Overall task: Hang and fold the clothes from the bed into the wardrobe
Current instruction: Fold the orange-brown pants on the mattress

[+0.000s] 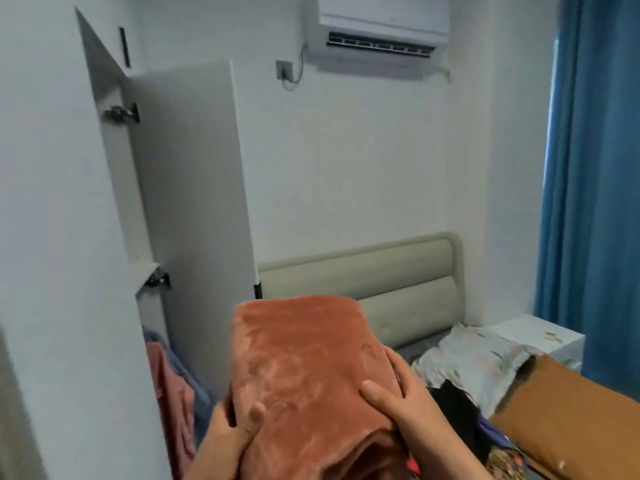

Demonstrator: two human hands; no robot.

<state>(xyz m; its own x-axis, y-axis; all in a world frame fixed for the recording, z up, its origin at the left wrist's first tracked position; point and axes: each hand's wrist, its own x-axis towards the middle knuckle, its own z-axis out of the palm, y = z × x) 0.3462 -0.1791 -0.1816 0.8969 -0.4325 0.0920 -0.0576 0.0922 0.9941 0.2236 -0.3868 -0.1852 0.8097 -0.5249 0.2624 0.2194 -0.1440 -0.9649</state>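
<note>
Folded rust-orange plush fleece bundle (304, 375) held up in air, in front of beige padded headboard (398, 271).

Left hand (235, 431) grips bundle's left edge: thumb on top, fingers curled under. Right hand (401, 393) clamps right edge, fingers wrapped round it.

Tall white wardrobe (194, 185) just left of headboard, standing open; pinkish-red garment (173, 393) and blue garment (187, 372) hang inside.

On bed below headboard: pale floral garment (478, 362), black cloth (453, 407), mustard-brown pillow (571, 410).

White nightstand (540, 334) right of headboard.
</note>
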